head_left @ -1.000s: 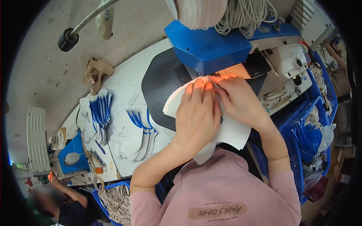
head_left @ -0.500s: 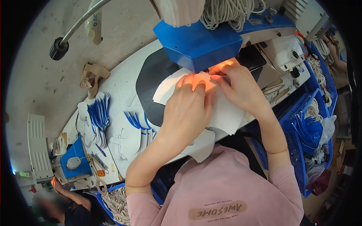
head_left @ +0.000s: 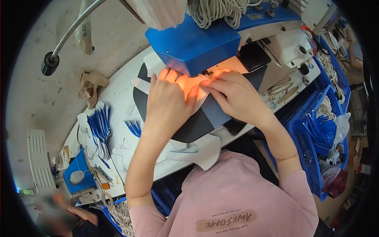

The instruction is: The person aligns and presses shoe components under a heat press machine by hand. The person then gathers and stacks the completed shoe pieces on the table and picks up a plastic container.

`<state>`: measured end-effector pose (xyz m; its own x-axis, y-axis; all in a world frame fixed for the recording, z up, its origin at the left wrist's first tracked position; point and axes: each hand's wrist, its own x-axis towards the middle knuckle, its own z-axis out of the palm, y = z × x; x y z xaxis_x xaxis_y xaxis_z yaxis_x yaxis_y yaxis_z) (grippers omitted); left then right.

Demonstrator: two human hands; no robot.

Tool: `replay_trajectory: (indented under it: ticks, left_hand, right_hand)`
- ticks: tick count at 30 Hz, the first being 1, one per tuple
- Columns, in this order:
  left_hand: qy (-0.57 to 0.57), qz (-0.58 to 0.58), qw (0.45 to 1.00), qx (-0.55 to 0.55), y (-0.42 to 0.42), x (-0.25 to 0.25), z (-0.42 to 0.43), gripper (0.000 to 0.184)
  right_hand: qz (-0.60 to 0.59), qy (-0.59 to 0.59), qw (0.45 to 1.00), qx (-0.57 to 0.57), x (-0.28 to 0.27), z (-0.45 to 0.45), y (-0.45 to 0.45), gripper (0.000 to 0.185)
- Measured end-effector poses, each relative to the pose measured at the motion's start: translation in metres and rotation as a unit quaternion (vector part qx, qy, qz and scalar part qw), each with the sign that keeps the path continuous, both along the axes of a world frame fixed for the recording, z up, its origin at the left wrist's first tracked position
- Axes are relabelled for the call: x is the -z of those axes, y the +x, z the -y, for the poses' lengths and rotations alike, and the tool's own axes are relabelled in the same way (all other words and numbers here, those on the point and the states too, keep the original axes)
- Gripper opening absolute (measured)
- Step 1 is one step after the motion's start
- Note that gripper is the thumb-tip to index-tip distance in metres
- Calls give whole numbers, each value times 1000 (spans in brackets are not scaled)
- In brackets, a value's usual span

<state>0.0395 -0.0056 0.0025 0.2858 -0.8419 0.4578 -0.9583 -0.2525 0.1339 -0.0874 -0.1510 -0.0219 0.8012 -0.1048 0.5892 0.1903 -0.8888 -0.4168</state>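
Observation:
A white flat cut piece (head_left: 154,63) lies beneath the blue machine head (head_left: 193,45), lit orange by the lamp there. My left hand (head_left: 167,96) lies over the piece with its fingers stretched forward and apart, their tips near the machine's lower edge. My right hand (head_left: 233,93) is closed, thumb and fingers pinching the piece's edge just right of the left thumb. Below both hands shows the dark work plate (head_left: 189,128). Much of the piece is hidden by my left hand and the machine head.
White pieces with blue edges (head_left: 98,124) lie fanned on the left of the table. A larger white piece (head_left: 205,152) overhangs the front edge. A black phone (head_left: 254,56) lies right of the machine. Blue baskets (head_left: 304,132) stand at right. Another person's arm (head_left: 85,215) is at lower left.
The white piece has swung round, so its lower right part no longer covers the dark plate. My left hand has turned, with its fingers now farther left under the machine's front. The view has shifted slightly.

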Motion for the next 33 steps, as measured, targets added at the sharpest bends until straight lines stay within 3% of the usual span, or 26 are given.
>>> replay_trajectory:
  ticks: [4, 7, 13, 16, 17, 19, 21, 23, 24, 25, 26, 28, 30, 32, 33]
  left_hand:
    - [-3, -18, 1000, 8, 22, -3, 1, 25]
    - [47, -122, 990, 45, 40, -15, 1, 30]
    - [76, -149, 986, 11, 63, -6, -8, 33]
    - [39, -120, 992, -6, 54, 0, -28, 33]
    - [30, -143, 989, -23, 47, 0, -38, 33]
    - [12, -187, 981, -56, 31, -1, -59, 35]
    - [-25, -287, 939, -187, 16, -19, -87, 33]
    - [-148, -163, 928, -300, 17, -19, -126, 31]
    - [-145, -163, 928, -303, 20, -17, -146, 31]
    - [-153, 8, 942, -298, 24, -15, -165, 32]
    - [-156, 179, 929, -285, 23, -11, -180, 33]
    - [-15, 131, 935, -329, 15, 19, -206, 36]
    - [94, -57, 926, -360, 10, 73, -225, 36]
    - [223, 12, 907, -358, 3, 123, -229, 36]
    - [222, 13, 907, -358, -1, 130, -225, 36]
  right_hand:
    - [-37, -57, 998, 12, -1, -1, 0, 18]
    - [-36, -64, 997, 11, -3, -2, 0, 20]
    - [-19, -39, 999, -3, -7, -4, -5, 18]
    - [-38, 145, 976, -159, -13, -19, -29, 14]
    - [-37, 147, 975, -164, -15, -26, -38, 14]
    - [-87, 181, 938, -283, -17, -38, -55, 10]
    - [-150, 161, 936, -276, 2, -46, -58, 11]
    - [-211, 141, 930, -265, 33, -51, -57, 12]
    - [-223, 102, 951, -190, 52, -53, -56, 14]
    - [-233, 62, 964, -116, 67, -56, -55, 16]
    - [-233, 64, 963, -121, 76, -59, -55, 16]
    - [-235, 65, 968, -63, 90, -65, -53, 19]
    - [-235, 69, 969, -39, 102, -73, -49, 21]
    - [-223, 71, 972, -7, 113, -81, -49, 20]
    - [-217, 70, 974, 11, 116, -83, -48, 20]
